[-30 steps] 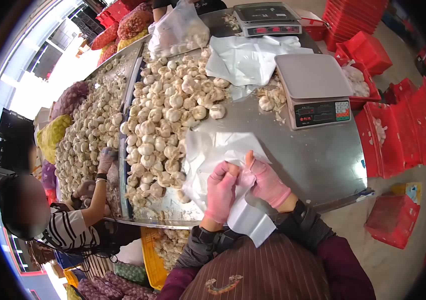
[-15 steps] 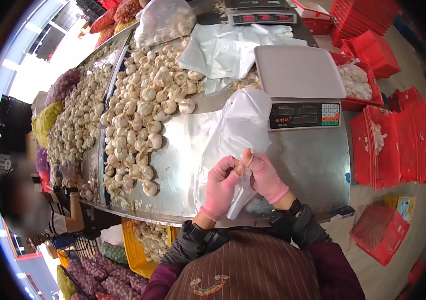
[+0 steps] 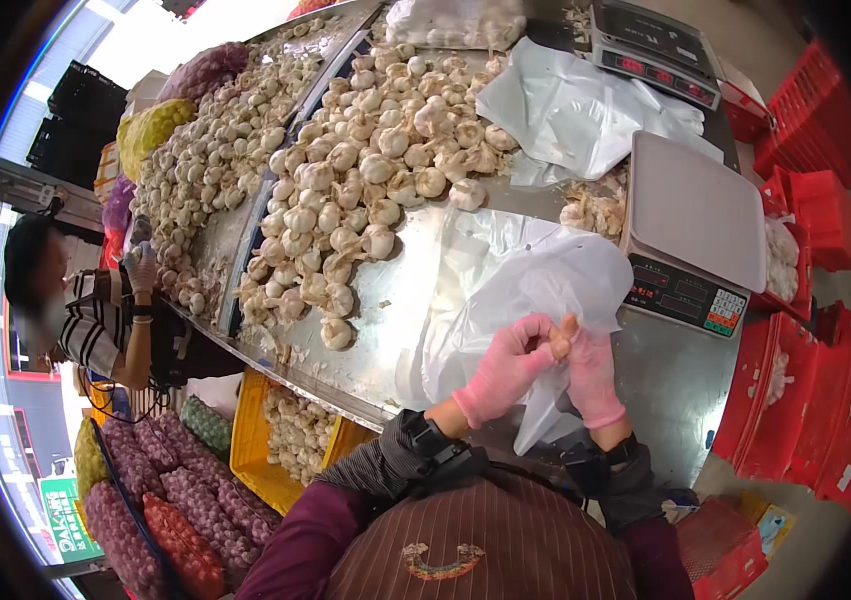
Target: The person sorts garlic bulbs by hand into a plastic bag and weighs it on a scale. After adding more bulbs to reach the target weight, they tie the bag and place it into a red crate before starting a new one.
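Observation:
A thin translucent plastic bag (image 3: 501, 265) lies over the metal table in front of me. My left hand (image 3: 504, 372), in a pink glove with bare fingertips, is closed in a pinch on the bag's edge. Close against it, my right hand (image 3: 594, 378), gloved the same way, also pinches the bag, its thumb and fingertips meeting the left ones. A tail of the plastic hangs below both hands. To the left of the bag spreads a heap of garlic bulbs (image 3: 376, 175). Just right of the bag stands a weighing scale (image 3: 691, 210) with a bare pan.
More plastic bags (image 3: 586, 110) and a second scale (image 3: 656, 50) sit at the back. Red crates (image 3: 816, 390) line the right side. A yellow crate of garlic (image 3: 251, 430) and mesh sacks (image 3: 196, 490) stand lower left. A co-worker (image 3: 96, 310) handles garlic at the left.
My view has turned, so the table and scales appear rotated and shifted. Both hands still pinch the bag, which now lies more spread out to either side of them.

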Demonstrator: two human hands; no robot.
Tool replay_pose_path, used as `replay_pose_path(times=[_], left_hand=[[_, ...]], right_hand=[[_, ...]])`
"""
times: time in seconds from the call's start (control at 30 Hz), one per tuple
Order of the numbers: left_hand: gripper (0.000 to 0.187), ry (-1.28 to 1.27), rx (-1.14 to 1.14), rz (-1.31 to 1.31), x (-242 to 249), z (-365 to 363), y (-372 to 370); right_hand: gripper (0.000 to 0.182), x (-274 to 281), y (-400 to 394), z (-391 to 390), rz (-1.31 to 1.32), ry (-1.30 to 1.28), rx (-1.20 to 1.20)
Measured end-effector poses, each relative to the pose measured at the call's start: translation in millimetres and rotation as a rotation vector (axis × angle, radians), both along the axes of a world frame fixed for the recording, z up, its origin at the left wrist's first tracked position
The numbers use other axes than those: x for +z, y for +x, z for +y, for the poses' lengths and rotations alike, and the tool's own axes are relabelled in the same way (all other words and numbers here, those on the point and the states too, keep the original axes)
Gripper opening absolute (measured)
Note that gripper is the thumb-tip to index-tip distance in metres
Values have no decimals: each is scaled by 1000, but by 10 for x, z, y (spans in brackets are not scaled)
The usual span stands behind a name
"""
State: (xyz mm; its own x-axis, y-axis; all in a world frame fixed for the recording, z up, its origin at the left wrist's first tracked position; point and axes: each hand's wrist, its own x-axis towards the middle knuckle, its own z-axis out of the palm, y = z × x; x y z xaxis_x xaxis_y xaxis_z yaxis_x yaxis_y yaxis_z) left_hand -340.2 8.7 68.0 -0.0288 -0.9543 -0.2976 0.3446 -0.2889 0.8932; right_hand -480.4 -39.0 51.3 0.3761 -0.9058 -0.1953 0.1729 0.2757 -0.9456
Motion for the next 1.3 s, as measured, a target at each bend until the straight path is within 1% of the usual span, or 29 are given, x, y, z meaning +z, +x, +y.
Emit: replay_pose_path(times=[0.03, 0.1, 0.17, 0.27, 0.37, 0.4, 0.43, 0.47, 0.5, 0.53, 0.57, 0.6, 0.63, 0.7, 0.73, 0.8, 0.87, 0.9, 0.93, 1.0, 1.03, 1.07, 1.1, 1.13, 1.17, 1.2, 1.23, 1.27, 1.3], left_hand=[[13, -81, -40, -51, -11, -30, 16], [13, -15, 27, 41, -26, -24, 52], [10, 45, 124, 242, -31, 17, 170], [8, 54, 289, 404, 41, 31, 532], [11, 62, 217, 266, 100, 34, 626], [11, 64, 203, 274, 111, 10, 528], [12, -22, 171, 99, 123, -24, 396], [12, -111, 138, -76, 133, -42, 320], [12, -116, 129, -74, 125, -47, 306], [9, -57, 120, -59, 91, -48, 290], [5, 2, 103, -45, 55, -62, 257], [6, -68, 139, -77, 7, -67, 241], [6, -69, 132, -79, -25, -58, 236], [4, -66, 212, 150, -54, -36, 271], [4, -69, 202, 146, 16, -53, 305], [8, 20, 406, 437, 220, -71, 449], [9, -36, 453, 575, -12, -33, 936], [10, -134, 342, 681, -95, 43, 1269], [9, -80, 389, 603, 8, 125, 1557], [9, 45, 617, 84, 404, 201, 1727], [6, 105, 679, -3, 579, 173, 1598], [5, 6, 606, -156, 603, 164, 1711], [4, -92, 538, -309, 624, 167, 1826], [4, -77, 481, -286, 777, 89, 1708], [5, -50, 421, -270, 1023, -3, 1508], [7, -56, 210, -328, 1188, -38, 1311], [5, -6, -153, -370, 1346, -49, 1329], [8, -244, 28, -851, 1333, -26, 1260], [14, -491, 226, -1326, 1313, -35, 1143]], right_hand=[[40, 25, 35, -11, -151, 189, 45], [43, -79, 106, -18, -206, 218, 40], [40, -38, 229, -23, 47, -83, -135], [35, -56, -24, -221, 227, -34, 20], [31, -51, 32, -333, 217, -139, 58], [29, -86, 82, -333, 261, -71, 147], [29, -29, 184, -269, 265, -72, 135], [28, 53, 318, -192, 127, -40, 49], [26, 103, 394, -158, -13, -10, -35], [26, 83, 407, -156, -11, -15, -43], [25, 39, 390, -156, -249, 256, 5], [24, 13, 383, -156, -489, 529, 66], [24, 20, 369, -157, -493, 526, 60], [22, 43, 347, -171, -226, 125, 93], [22, 57, 298, -204, -232, 121, 84], [21, 63, 51, -298, 249, -135, 31], [25, -168, -399, -373, 993, -624, -173], [24, -394, -696, -424, 1048, -892, -441], [23, -424, -1044, -466, 1316, -709, -460], [15, -412, -1745, -502, 1548, -117, -408], [15, -303, -1725, -403, 1549, -119, -406], [27, -129, -1608, -314, 1501, -339, -465], [42, 92, -1414, -251, 1437, -562, -516], [74, 465, -931, -218, 1312, -843, -403], [83, 686, -394, -129, 1175, -998, -287], [84, 783, 80, -125, 1195, -1018, -50], [71, 350, 298, -306, 1174, -1003, 118], [58, -79, 517, -483, 1143, -975, 285], [50, -134, 647, -562, 1149, -910, 373]])
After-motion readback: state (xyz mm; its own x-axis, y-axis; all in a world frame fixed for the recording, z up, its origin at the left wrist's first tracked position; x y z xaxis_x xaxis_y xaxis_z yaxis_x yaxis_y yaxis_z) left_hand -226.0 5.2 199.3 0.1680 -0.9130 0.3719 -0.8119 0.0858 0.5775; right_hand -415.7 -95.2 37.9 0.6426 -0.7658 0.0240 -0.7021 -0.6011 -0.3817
